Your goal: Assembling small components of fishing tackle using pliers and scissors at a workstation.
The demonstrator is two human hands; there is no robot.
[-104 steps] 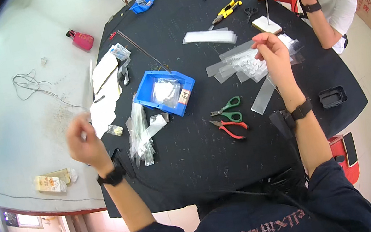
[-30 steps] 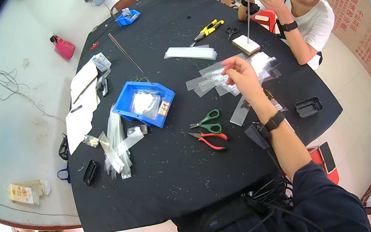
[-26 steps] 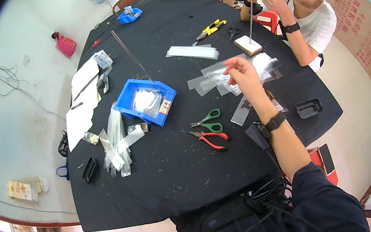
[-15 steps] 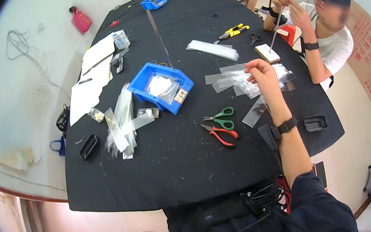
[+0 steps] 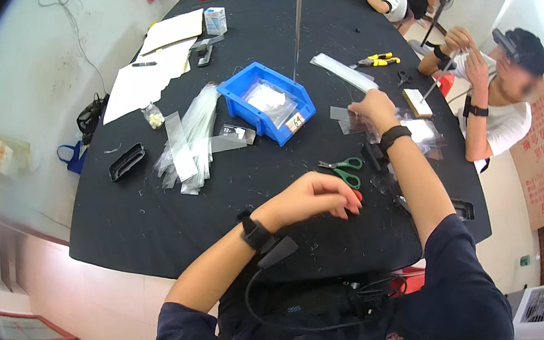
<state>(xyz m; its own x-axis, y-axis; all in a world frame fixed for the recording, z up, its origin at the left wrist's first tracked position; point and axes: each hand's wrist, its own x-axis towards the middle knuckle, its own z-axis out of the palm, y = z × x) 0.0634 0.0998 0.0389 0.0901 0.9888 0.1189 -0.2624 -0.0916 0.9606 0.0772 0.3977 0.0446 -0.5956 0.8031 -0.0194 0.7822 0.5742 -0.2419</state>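
Observation:
My right hand (image 5: 374, 109) is over a loose pile of clear plastic pieces (image 5: 423, 135), its fingers bent together at the pile's left edge. What they pinch, if anything, is too small to make out. Nearer to me, my left hand (image 5: 312, 199) hovers with loosely curled fingers and nothing visible in it. Beneath its fingertips a red handle (image 5: 358, 195) of the pliers peeks out; the rest of them is hidden. Scissors with green handles (image 5: 350, 172) lie just beyond. A blue bin (image 5: 242, 107) holding a clear bag of small white items stands left of the right hand.
Left of the bin lies a bundle of clear plastic strips (image 5: 197, 121), with a black tray (image 5: 127, 162) beside it. Yellow-handled pliers (image 5: 379, 60) and a stack of clear strips (image 5: 342, 72) lie farther back. A co-worker (image 5: 499, 77) sits at the right, hands raised with a thin rod.
My left arm has come up from my lap and its hand now hangs over the red pliers. My right hand has lowered onto the plastic pieces. The view has shifted too.

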